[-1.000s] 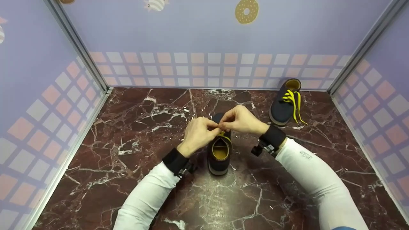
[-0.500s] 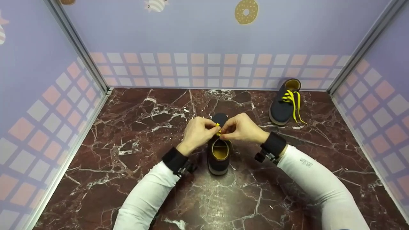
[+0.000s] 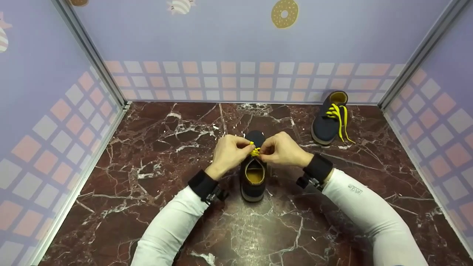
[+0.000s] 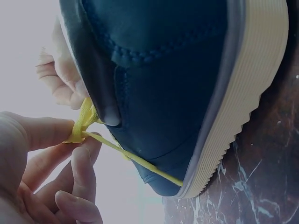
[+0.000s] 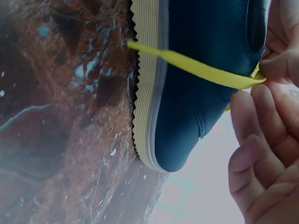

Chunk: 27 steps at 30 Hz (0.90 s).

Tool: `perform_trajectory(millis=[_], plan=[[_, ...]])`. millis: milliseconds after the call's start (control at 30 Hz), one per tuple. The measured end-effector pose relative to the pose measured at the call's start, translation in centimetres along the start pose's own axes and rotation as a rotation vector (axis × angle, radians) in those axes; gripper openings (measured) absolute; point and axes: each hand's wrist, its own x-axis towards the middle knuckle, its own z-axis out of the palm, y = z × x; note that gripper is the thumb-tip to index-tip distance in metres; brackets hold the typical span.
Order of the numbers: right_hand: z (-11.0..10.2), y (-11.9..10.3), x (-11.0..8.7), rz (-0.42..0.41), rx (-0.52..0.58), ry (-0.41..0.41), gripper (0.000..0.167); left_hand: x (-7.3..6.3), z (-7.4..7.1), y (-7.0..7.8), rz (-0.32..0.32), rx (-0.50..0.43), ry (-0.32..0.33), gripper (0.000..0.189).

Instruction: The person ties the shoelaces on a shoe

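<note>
One shoe mid-flr, off walls

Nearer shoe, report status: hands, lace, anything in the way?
Left hand and right hand both pinching yellow lace. Nearer shoe sole down, toe pointing away; can't tell if tied. Second shoe apart, out of the way.

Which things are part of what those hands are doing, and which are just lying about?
In the job:
- left hand, pinching lace
- right hand, pinching lace
- yellow lace
- dark shoe between the hands

Just lying about:
- other shoe, untouched
- its own laces, trailing
</note>
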Motion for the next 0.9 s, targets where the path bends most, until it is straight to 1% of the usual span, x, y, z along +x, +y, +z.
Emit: perform_trajectory(millis=[167, 367, 467, 567, 667, 800, 900], plan=[[-0.34, 0.22, -0.02, 0.067, -0.006, -0.035, 0.006, 0.04, -0.03, 0.00, -0.007, -0.028, -0.004, 0.017], [-0.61, 0.60, 0.08, 0.131, -0.015, -0.031, 0.007, 0.03, -0.05, 0.11, -0.004, -0.047, -0.015, 0.016], [-0.60, 0.65, 0.20, 0.157, 0.001, -0.033, 0.006, 0.01, -0.04, 0.12, 0.001, -0.049, -0.019, 0.016], [-0.34, 0.55, 0.25, 0.155, 0.033, -0.035, 0.005, 0.04, 0.04, 0.05, -0.004, -0.044, -0.024, 0.016], [0.01, 0.38, 0.22, 0.131, 0.060, -0.031, 0.004, 0.10, 0.12, 0.01, -0.005, -0.039, -0.024, 0.015], [0.29, 0.15, 0.19, 0.086, 0.071, -0.018, 0.005, 0.19, 0.20, -0.03, 0.002, -0.044, -0.024, 0.014], [0.36, 0.06, 0.27, 0.085, 0.076, -0.008, 0.004, 0.21, 0.26, -0.07, -0.004, -0.061, -0.030, 0.013]])
